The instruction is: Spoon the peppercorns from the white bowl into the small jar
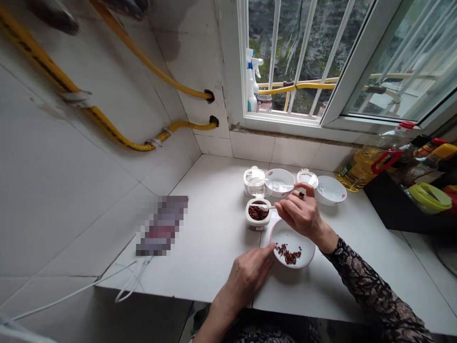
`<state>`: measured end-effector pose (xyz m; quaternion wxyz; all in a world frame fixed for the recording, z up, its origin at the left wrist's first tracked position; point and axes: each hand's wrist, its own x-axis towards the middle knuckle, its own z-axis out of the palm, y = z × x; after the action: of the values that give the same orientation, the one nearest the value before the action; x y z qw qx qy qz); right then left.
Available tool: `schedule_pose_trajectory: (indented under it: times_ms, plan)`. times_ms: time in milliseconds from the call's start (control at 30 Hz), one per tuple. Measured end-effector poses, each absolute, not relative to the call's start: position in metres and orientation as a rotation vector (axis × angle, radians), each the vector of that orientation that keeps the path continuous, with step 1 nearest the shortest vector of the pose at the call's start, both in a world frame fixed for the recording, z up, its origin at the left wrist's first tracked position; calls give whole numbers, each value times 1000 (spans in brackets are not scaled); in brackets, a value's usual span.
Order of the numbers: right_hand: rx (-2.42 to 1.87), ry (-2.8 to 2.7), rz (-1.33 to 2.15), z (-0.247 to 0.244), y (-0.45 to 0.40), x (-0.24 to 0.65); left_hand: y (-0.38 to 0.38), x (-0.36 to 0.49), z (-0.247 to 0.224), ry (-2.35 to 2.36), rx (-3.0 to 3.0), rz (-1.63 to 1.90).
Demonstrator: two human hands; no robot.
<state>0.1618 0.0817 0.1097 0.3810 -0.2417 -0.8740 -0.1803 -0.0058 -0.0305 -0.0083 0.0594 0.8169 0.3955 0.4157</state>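
Observation:
My left hand (248, 274) grips the rim of a shallow white bowl (298, 233), which holds a small heap of reddish-brown granules (288, 255), possibly a spice. My right hand (300, 212) is above that bowl and pinches the handle of a small white spoon (267, 207). The spoon's tip reaches into a square white lidded container (257, 223) with the same reddish-brown granules inside. Its flipped-up clear lid stands behind it. A dark ring shows on one finger of my right hand.
Behind my hands stand a white lidded container (254, 177), a white bowl (280, 182) with a spoon, and another white bowl (330, 190) on the white tiled counter (210, 247). A cooking-oil bottle (367, 166) stands at right; yellow hoses (117, 128) run along the wall.

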Motion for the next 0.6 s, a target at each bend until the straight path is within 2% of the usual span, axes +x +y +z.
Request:
schedule_pose_trajectory:
  times_ms: [100, 233, 400, 600]
  plan:
    - [-649, -2150, -437, 114, 79, 173, -31, -7, -10, 1198, 2474, 1252]
    - [-739, -2118, -238, 111, 79, 199, -31, -7, -11, 1208, 2473, 1238]
    - [-783, -2336, -146, 86, 73, 228, -32, -8, -11, 1209, 2482, 1219]
    - [-788, -2403, 20, 65, 58, 220, -31, -8, -11, 1211, 2465, 1212]
